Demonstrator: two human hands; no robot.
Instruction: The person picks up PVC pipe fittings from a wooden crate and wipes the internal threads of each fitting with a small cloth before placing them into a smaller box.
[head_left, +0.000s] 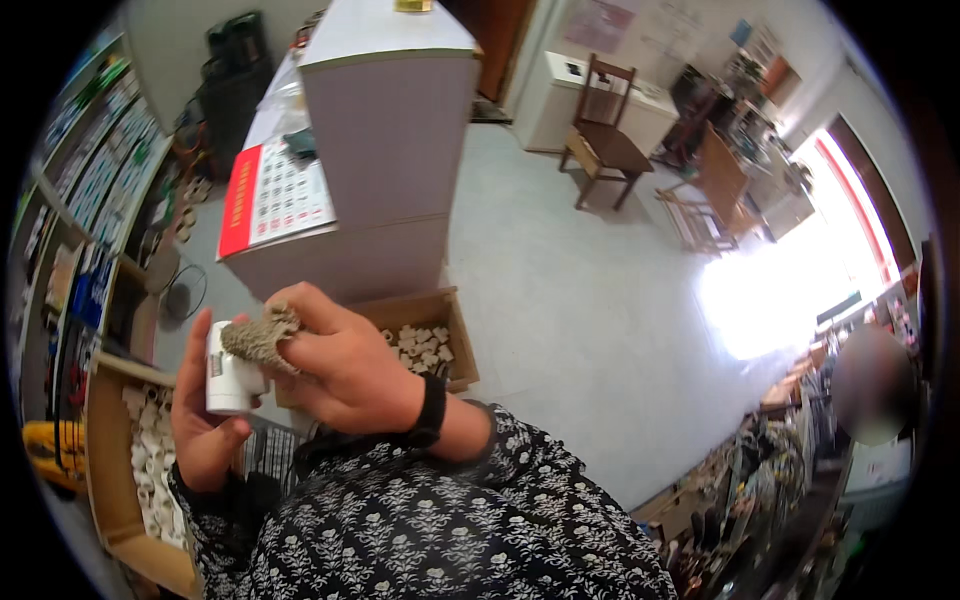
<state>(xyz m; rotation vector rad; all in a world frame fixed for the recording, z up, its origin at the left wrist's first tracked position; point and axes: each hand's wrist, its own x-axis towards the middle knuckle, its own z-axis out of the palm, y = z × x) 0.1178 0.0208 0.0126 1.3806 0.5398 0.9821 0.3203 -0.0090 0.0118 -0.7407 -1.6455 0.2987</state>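
A white plastic pipe tee fitting (227, 386) is held in my left hand (196, 420), its dark printed marking facing up. My left fingers run along its far side and the thumb is at its lower end. Pinched in my right hand (345, 367) is a crumpled grey-brown cloth (259, 341), which lies against the upper part of the fitting. A black band circles my right wrist. Part of the fitting is hidden by the cloth and my right fingers.
A wooden box (105, 457) of white fittings stands at the left, and another box (459, 337) of small fittings lies beyond my right hand. A counter (382, 135) carries a red-and-white calendar (289, 202). Stocked shelves (112, 165) line the left; a wooden chair (611, 146) stands farther off.
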